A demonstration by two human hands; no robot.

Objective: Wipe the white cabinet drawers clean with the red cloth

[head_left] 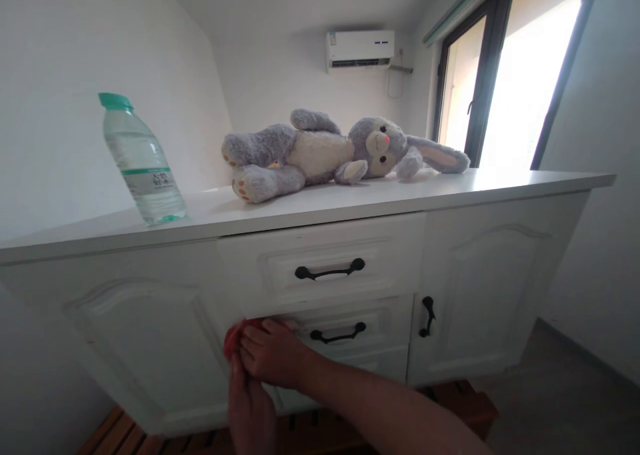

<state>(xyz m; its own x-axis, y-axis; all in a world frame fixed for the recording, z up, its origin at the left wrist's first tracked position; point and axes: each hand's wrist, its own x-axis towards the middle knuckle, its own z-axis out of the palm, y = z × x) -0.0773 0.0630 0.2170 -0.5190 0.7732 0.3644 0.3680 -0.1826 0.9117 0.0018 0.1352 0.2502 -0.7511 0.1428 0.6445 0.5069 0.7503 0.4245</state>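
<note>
Right hand (273,355): curled, fingers pressing a red cloth (235,335) against the cabinet front, at the left edge of the 2nd drawer (345,332).
Left hand (250,408): just below, fingertips up by the cloth; grip unclear.
Technique: flat pressure probably wipes best, following the panel grooves.
Edges: black handle (338,335) near.
Room: open leftward across the door panel (145,348).

hands (260,375) on red cloth (235,335)

Grey plush rabbit (330,152), white cabinet (150,322), red cloth (233,336).
</note>
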